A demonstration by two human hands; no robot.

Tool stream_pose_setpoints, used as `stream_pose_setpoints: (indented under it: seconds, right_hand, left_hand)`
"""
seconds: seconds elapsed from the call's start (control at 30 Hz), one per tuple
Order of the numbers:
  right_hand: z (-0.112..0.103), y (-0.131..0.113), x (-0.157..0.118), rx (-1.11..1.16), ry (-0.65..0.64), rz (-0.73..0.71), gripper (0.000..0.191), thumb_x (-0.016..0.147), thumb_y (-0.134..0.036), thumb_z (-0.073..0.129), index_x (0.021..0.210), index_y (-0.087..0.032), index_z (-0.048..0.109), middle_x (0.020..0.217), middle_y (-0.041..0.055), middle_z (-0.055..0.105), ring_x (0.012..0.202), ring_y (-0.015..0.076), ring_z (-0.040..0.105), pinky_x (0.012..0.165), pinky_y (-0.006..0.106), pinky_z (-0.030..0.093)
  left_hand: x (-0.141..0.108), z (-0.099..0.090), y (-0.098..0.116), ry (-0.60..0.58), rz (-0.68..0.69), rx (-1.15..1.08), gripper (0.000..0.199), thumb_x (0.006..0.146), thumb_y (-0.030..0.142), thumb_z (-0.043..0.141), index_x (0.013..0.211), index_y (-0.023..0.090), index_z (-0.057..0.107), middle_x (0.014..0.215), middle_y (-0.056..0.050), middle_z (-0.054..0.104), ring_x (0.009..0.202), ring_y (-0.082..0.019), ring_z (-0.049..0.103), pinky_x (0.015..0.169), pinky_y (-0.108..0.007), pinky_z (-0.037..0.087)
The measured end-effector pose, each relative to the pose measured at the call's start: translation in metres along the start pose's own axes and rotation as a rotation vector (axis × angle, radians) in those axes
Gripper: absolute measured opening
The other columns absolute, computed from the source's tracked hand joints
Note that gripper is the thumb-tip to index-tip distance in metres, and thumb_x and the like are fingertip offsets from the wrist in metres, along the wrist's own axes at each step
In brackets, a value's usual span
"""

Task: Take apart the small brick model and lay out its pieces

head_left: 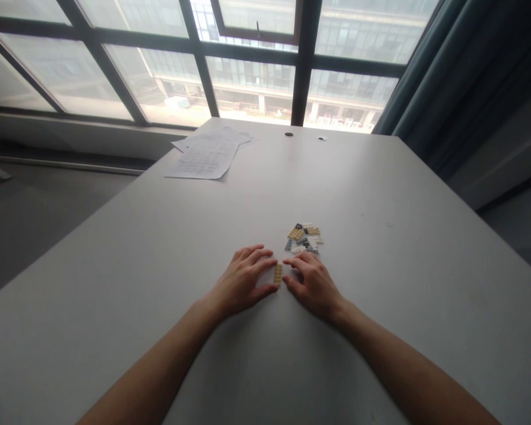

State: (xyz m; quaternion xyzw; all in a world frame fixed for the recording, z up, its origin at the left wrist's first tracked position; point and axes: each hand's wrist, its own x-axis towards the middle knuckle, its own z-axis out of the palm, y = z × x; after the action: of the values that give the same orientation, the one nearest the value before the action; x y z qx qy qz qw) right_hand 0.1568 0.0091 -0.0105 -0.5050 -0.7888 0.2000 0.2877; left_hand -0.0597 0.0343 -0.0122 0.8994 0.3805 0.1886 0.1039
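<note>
A tan studded toy brick plate [278, 274] lies on the white table with its long side pointing away from me. My left hand [246, 278] has its index fingertip at the plate's far end and its thumb at the near end, gripping it between them. Just to the right of the plate is my right hand [312, 282], thumb and index finger apart and nothing held between them. Whether its fingertips touch the plate's edge I cannot tell. Beyond the right hand sits a small pile of loose toy bricks [297, 234] in tan, grey, black and white, its near edge partly behind the fingers.
Printed sheets of paper [207, 154] lie at the far left of the white table [380, 236]. Two round holes, one of them a cable hole [289, 135], are near the far edge. Behind stand large windows [252, 82], with a dark blue curtain [429, 77] at the right.
</note>
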Motion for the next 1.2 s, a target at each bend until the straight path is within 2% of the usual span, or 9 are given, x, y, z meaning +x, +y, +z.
stream_pose_setpoints:
  seconds: [0.2,0.27,0.47,0.57,0.7,0.9,1.2]
  right_hand:
    - [-0.012,0.015,0.025,-0.059,0.225,0.087,0.024,0.083,-0.022,0.059,0.106,-0.019,0.062,0.104,0.0084,0.061,0.101,0.0238,0.052,0.094,0.038,0.040]
    - [-0.015,0.020,0.038,-0.126,0.249,0.136,0.024,0.082,-0.023,0.060,0.105,-0.018,0.062,0.107,0.0094,0.062,0.104,0.0257,0.050,0.094,0.040,0.038]
    - [-0.010,0.019,0.063,-0.329,0.138,0.240,0.017,0.081,-0.027,0.061,0.096,-0.019,0.061,0.099,0.0102,0.064,0.099,0.0276,0.049,0.087,0.039,0.036]
    - [-0.007,0.017,0.067,-0.392,0.126,0.264,0.013,0.082,-0.025,0.058,0.093,-0.019,0.060,0.099,0.0108,0.063,0.098,0.0278,0.049,0.084,0.039,0.035]
    - [-0.007,0.017,0.070,-0.402,0.114,0.276,0.018,0.081,-0.026,0.058,0.097,-0.018,0.058,0.099,0.0112,0.063,0.100,0.0284,0.048,0.085,0.039,0.033]
    - [-0.007,0.024,0.079,-0.387,0.097,0.224,0.027,0.079,-0.033,0.062,0.101,-0.019,0.059,0.099,0.0095,0.066,0.101,0.0279,0.050,0.085,0.038,0.034]
    - [-0.008,0.034,0.088,-0.319,0.027,0.136,0.036,0.076,-0.032,0.066,0.109,-0.021,0.058,0.107,0.0063,0.066,0.103,0.0265,0.051,0.087,0.037,0.035]
  left_hand:
    - [0.001,-0.003,0.002,0.038,-0.005,-0.017,0.052,0.078,0.048,0.065,0.123,0.023,0.055,0.127,-0.010,0.056,0.126,-0.030,0.042,0.105,-0.049,0.032]
    - [0.001,-0.003,0.002,0.046,-0.002,-0.019,0.050,0.079,0.047,0.064,0.122,0.023,0.056,0.126,-0.011,0.057,0.126,-0.030,0.042,0.104,-0.049,0.033]
    - [0.000,-0.002,0.001,0.054,0.013,-0.010,0.048,0.081,0.047,0.063,0.121,0.023,0.056,0.125,-0.010,0.057,0.126,-0.030,0.042,0.104,-0.048,0.033]
    - [0.000,-0.002,0.001,0.051,0.014,-0.010,0.049,0.081,0.047,0.062,0.122,0.022,0.055,0.125,-0.011,0.057,0.126,-0.030,0.042,0.105,-0.049,0.032]
    - [0.000,-0.002,0.001,0.057,0.020,-0.018,0.050,0.080,0.046,0.063,0.123,0.022,0.055,0.124,-0.011,0.058,0.126,-0.031,0.042,0.104,-0.049,0.033]
    - [-0.001,-0.002,0.001,0.045,0.016,-0.003,0.048,0.082,0.046,0.061,0.122,0.021,0.055,0.125,-0.010,0.057,0.126,-0.030,0.041,0.104,-0.049,0.032]
    - [-0.002,-0.004,0.001,0.047,0.019,-0.005,0.046,0.082,0.045,0.061,0.121,0.021,0.055,0.125,-0.010,0.058,0.126,-0.030,0.042,0.104,-0.048,0.032]
